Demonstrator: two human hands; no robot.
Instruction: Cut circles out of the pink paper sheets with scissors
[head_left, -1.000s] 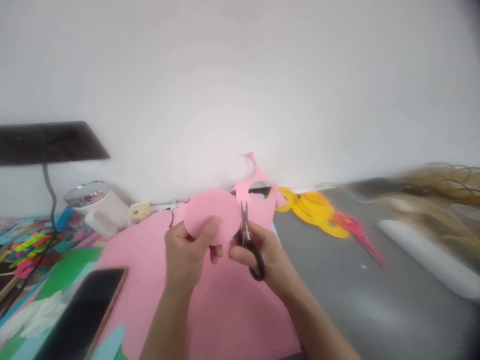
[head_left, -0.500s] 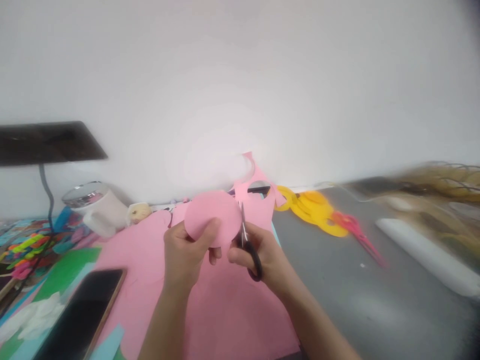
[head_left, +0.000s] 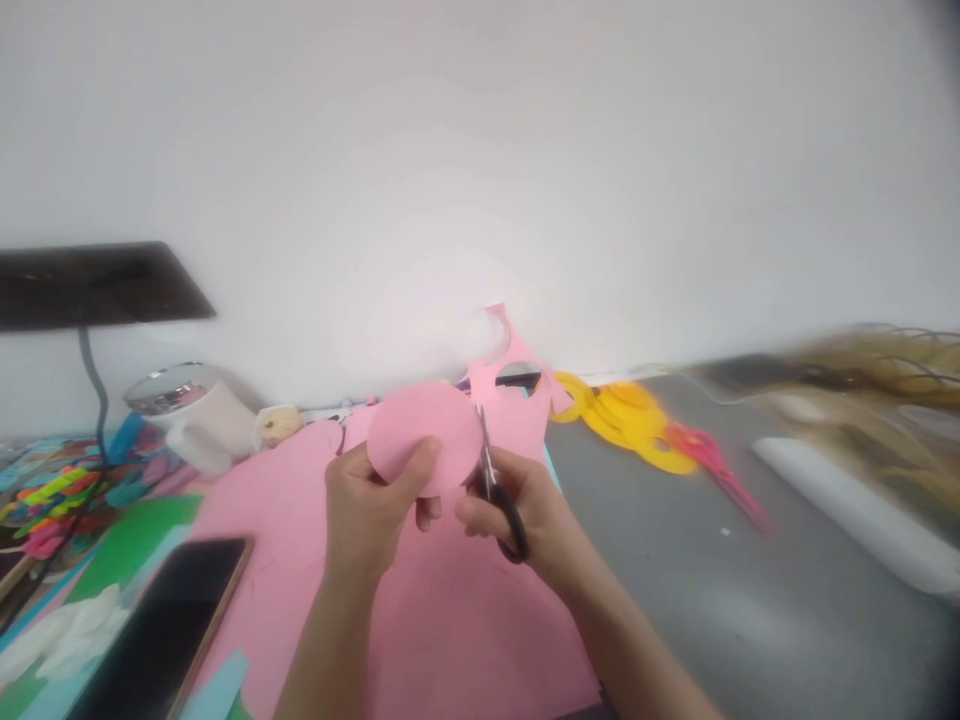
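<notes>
A pink paper circle [head_left: 424,425] is pinched in my left hand [head_left: 371,510], with the thumb lying across its front. My right hand [head_left: 525,510] grips black-handled scissors [head_left: 501,500], whose blades point up along the circle's right edge. Whether the blades touch the paper I cannot tell. Beneath both hands spreads a large pink paper sheet [head_left: 465,630]. Behind the scissors stands a pink paper offcut [head_left: 517,365] with round cutouts.
To the left lie a phone [head_left: 165,630], crumpled white tissue [head_left: 71,630] and green paper [head_left: 142,535]. A white mug [head_left: 214,420] stands near the wall. On the right are yellow paper rings [head_left: 630,425], pink scissors [head_left: 720,470] and a white roll [head_left: 855,510] on the grey table.
Hardly anything differs. The circle and my left hand have shifted very slightly left, and the scissors have turned a little at the circle's right edge.
</notes>
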